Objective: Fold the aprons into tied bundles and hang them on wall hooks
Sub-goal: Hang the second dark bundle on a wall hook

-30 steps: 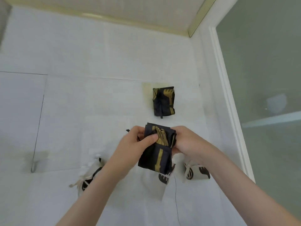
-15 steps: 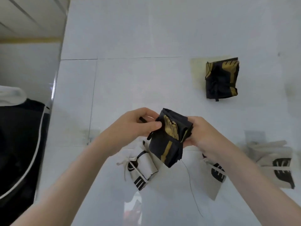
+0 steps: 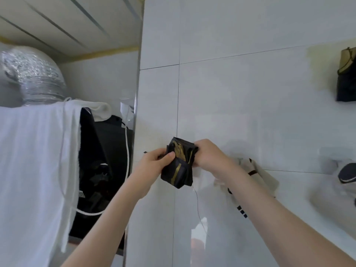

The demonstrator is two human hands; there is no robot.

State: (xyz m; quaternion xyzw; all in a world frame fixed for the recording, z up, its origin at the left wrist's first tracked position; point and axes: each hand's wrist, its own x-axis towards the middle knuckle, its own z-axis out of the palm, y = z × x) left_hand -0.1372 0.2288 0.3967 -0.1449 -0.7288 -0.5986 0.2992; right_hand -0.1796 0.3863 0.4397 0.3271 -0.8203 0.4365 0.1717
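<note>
A pale tiled wall is filling most of the head view. To its left, a large white cloth with long ties is hanging over a dark appliance, and a silver foil duct is rising behind them.

Two bare forearms are reaching up from the bottom edge toward the wall. Three folded aprons are already hanging there. A hung dark bundle is sitting high at the right edge. A cream bundle is showing partly behind the right forearm. A second cream bundle, blurred, is hanging at the far right.

At the centre, close against the wall, both hands are holding a black and gold bundle. The left hand is pinching its left side, with the thumb pressing on the front and the fingers curling behind. The right hand is curling around its upper right corner. A thin dark thread is dangling below it.

No hook is showing behind the bundle, so it is not possible to tell whether it is hooked on. The task seems well advanced, with this bundle folded and being brought to its place. The white cloth may be another apron waiting to be folded.
</note>
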